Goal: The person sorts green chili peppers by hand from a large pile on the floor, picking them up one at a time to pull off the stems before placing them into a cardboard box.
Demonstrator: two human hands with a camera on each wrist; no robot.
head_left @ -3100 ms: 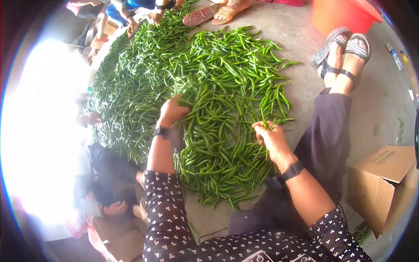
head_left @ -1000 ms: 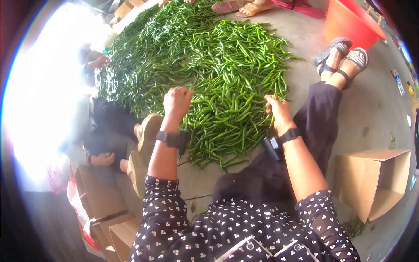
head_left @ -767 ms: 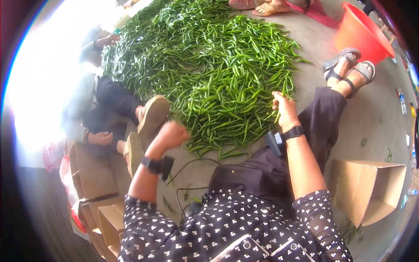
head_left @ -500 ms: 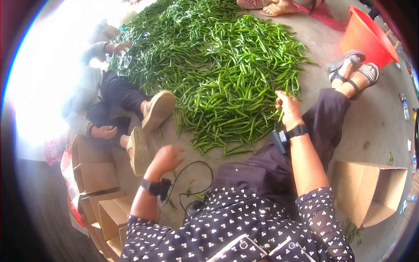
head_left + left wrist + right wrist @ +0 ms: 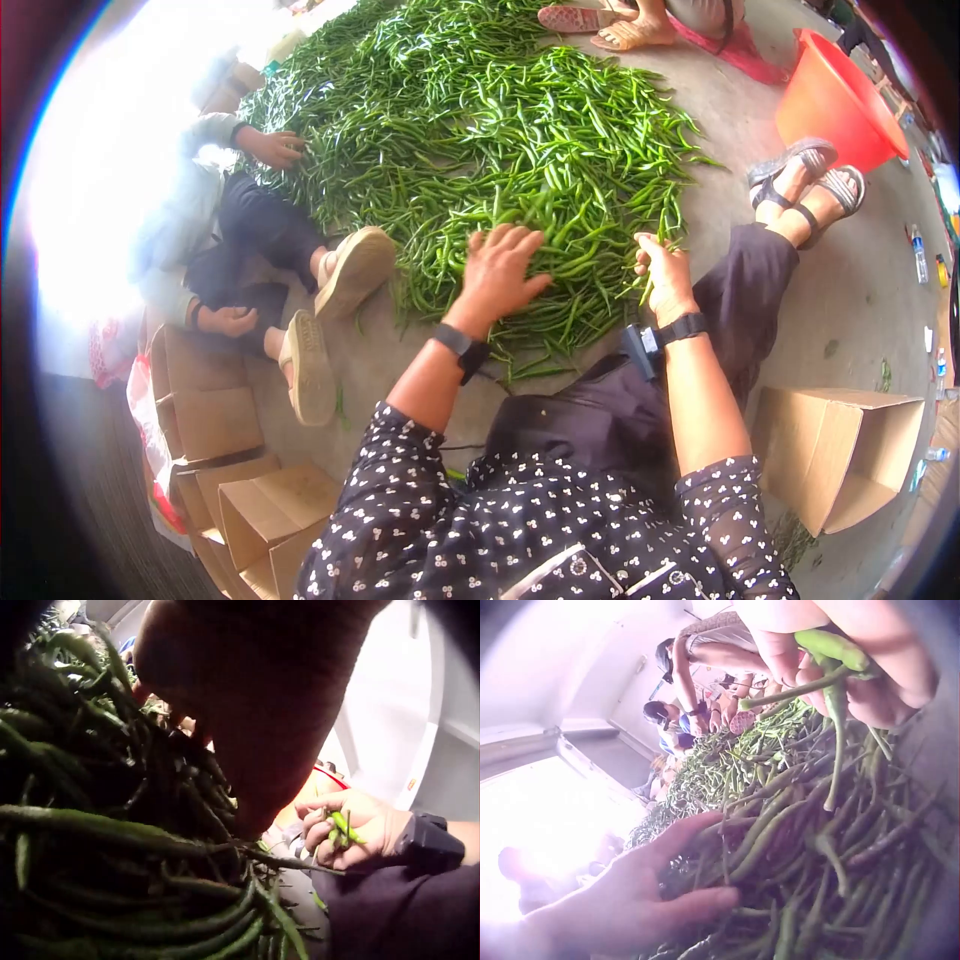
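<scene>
A wide heap of green chili peppers (image 5: 560, 190) covers the floor in front of me. My left hand (image 5: 500, 272) reaches over its near edge with fingers spread and thumb apart. In the right wrist view that left hand (image 5: 634, 896) lies right against the chilies, and in the left wrist view it is a dark shape. Several chili peppers (image 5: 343, 829) with stems are gripped in my right hand (image 5: 665, 275), beside the heap's right edge. Their stems stick out past the curled fingers (image 5: 885, 682) in the right wrist view.
Cardboard boxes stand on both sides, one at right (image 5: 835, 455) and several at lower left (image 5: 275, 505). A red tub (image 5: 840, 105) is at the upper right. Another person's sandaled foot (image 5: 355, 268) lies left of the heap, and that person's hand (image 5: 275, 148) is at its far left.
My left hand came back from the heap toward my body, then went forward to the chilies again with fingers now spread. My right hand keeps its grip on chili peppers throughout.
</scene>
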